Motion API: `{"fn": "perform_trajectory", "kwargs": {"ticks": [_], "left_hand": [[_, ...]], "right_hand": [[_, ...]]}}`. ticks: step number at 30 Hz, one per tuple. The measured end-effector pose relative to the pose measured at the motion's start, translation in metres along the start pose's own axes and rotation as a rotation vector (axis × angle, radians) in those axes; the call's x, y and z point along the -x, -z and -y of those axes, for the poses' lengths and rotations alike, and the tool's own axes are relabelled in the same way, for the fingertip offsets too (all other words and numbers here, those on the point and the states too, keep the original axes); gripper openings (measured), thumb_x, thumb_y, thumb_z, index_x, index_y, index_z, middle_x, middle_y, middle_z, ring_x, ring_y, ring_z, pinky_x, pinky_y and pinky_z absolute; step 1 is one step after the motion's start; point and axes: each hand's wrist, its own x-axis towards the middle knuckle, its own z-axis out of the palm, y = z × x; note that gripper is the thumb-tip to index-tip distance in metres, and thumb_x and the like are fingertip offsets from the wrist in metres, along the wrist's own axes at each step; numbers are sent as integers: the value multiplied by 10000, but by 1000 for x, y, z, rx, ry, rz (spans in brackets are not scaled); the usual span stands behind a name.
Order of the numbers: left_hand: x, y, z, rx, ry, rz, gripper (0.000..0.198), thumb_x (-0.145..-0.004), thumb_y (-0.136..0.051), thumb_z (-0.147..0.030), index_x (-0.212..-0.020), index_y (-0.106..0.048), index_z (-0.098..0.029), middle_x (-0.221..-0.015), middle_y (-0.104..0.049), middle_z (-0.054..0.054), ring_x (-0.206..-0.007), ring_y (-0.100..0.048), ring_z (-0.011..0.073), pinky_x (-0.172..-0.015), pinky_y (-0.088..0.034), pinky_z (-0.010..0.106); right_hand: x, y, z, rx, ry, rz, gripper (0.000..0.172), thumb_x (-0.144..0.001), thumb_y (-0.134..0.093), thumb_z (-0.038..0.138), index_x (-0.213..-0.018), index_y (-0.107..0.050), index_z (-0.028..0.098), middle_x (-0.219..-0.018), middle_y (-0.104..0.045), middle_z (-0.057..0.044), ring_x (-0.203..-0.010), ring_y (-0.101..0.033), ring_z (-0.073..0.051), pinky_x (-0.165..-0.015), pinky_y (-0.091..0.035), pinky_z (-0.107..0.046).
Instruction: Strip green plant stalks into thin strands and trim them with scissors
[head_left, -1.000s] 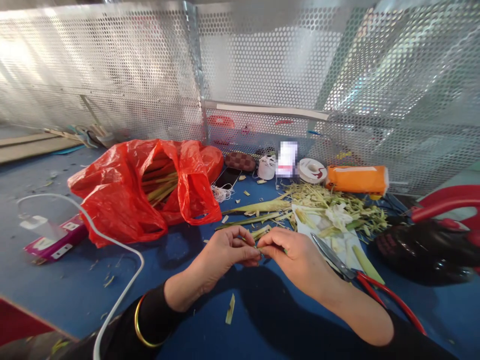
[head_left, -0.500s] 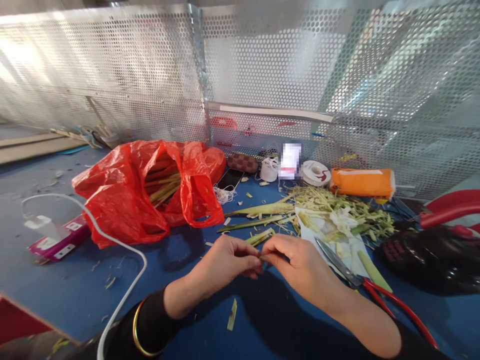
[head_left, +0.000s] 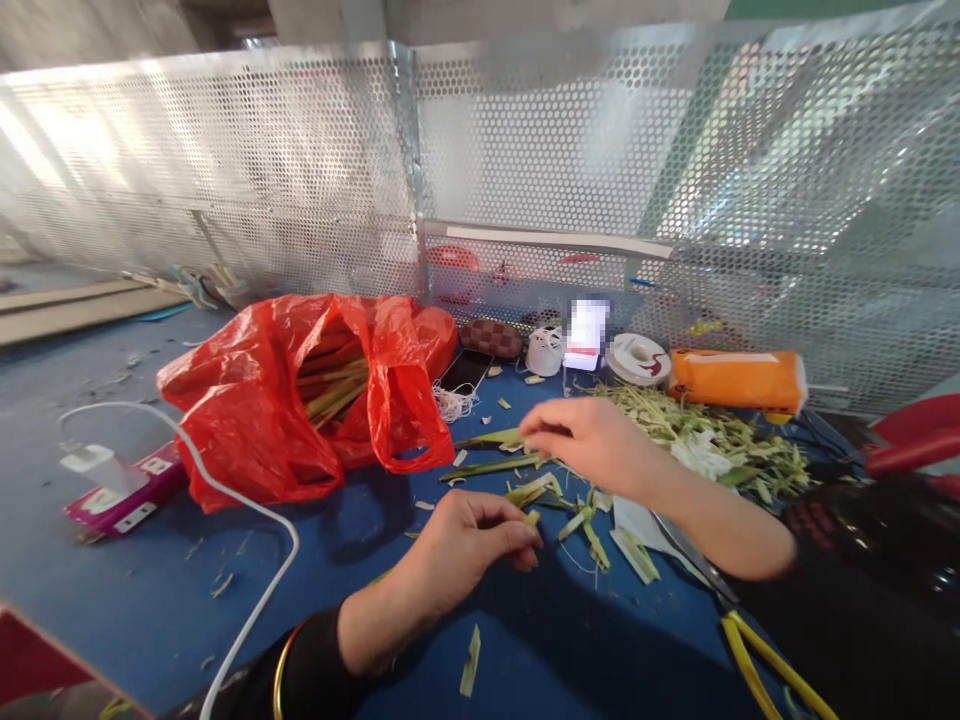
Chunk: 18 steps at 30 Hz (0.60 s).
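My left hand (head_left: 469,545) rests low on the blue table (head_left: 360,560), fingers pinched on a small green stalk piece (head_left: 531,517). My right hand (head_left: 581,440) hovers farther back over long green stalks (head_left: 491,462), fingers curled together; whether it holds anything is unclear. Cut green strips (head_left: 585,520) lie between the two hands. A heap of pale green trimmings (head_left: 712,430) sits behind my right forearm. Scissors (head_left: 705,570) lie under that forearm, their handles at the bottom right.
A red plastic bag (head_left: 300,400) of stalks lies at left. Near it are a pink box (head_left: 124,490) and a white cable (head_left: 247,510). A phone (head_left: 465,370), string spools (head_left: 544,352) and an orange pack (head_left: 739,380) line the perforated metal screen (head_left: 525,180). A black bag (head_left: 877,530) is at right.
The hands have parted. My right hand has moved up and away toward the long stalks, while my left hand stays low with the small piece. The view has shifted slightly.
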Motion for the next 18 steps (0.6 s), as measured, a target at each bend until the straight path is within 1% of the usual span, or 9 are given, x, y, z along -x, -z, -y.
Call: {"fn": "perform_trajectory", "kwargs": {"ticks": [1,3,5,6,7,8,9,13,18], "left_hand": [[0,0,0,24,-5,-15,234,-687,-717,-354,-646,-704,-124,-593,-673,45,-577,-595,125,-643,-475,238],[-1,0,-1,77,6,-34,273,-661,-736,-397,-652,-695,-127,-586,-666,41,-570,-596,128,-634,-480,244],[-2,1,1,108,21,-47,304,-641,-749,-428,-648,-686,-131,-583,-660,37,-566,-594,125,-628,-478,244],[-3,1,2,119,28,-45,313,-633,-753,-437,-645,-682,-132,-581,-657,34,-563,-591,123,-625,-476,244],[-4,1,3,126,35,-40,321,-628,-755,-444,-643,-680,-133,-577,-653,31,-558,-588,120,-621,-472,242],[-4,1,4,132,43,-30,327,-627,-755,-450,-646,-680,-132,-574,-648,29,-554,-585,118,-617,-468,241],[-4,1,5,135,52,-18,332,-627,-755,-453,-650,-682,-130,-571,-644,29,-549,-583,117,-614,-464,240],[-3,0,8,127,61,22,329,-654,-733,-451,-666,-689,-125,-577,-638,32,-543,-575,114,-597,-446,234],[-3,0,7,144,78,42,299,-655,-736,-422,-647,-680,-128,-571,-635,28,-540,-577,114,-592,-444,233]], "right_hand": [[-18,-2,-6,76,1,0,127,-823,-600,185,-853,-715,230,-765,-715,17,-709,-650,-149,-667,-461,-255],[-53,-14,-17,121,-8,17,91,-808,-638,185,-839,-722,201,-810,-720,-21,-820,-658,-189,-747,-465,-280],[-82,-32,-28,155,-26,71,60,-805,-660,198,-811,-716,176,-799,-709,-42,-826,-656,-207,-760,-482,-302],[-93,-42,-32,169,-30,100,82,-822,-656,226,-852,-705,168,-857,-703,-50,-854,-650,-208,-783,-491,-320],[-102,-51,-36,181,-36,125,148,-862,-620,269,-956,-674,168,-980,-680,-58,-898,-637,-205,-805,-504,-351],[-109,-59,-39,192,-43,149,232,-909,-559,307,-1097,-604,179,-1126,-621,-67,-947,-619,-193,-814,-517,-387],[-115,-67,-42,197,-53,162,275,-912,-556,307,-1158,-573,186,-1182,-590,-76,-982,-609,-206,-822,-519,-399],[-130,-85,-52,183,-82,213,289,-913,-555,304,-1179,-560,190,-1202,-578,-81,-996,-604,-209,-828,-518,-406],[-135,-91,-63,114,-114,255,309,-910,-560,309,-1187,-553,172,-1195,-580,-82,-989,-606,-216,-822,-520,-416]]}}
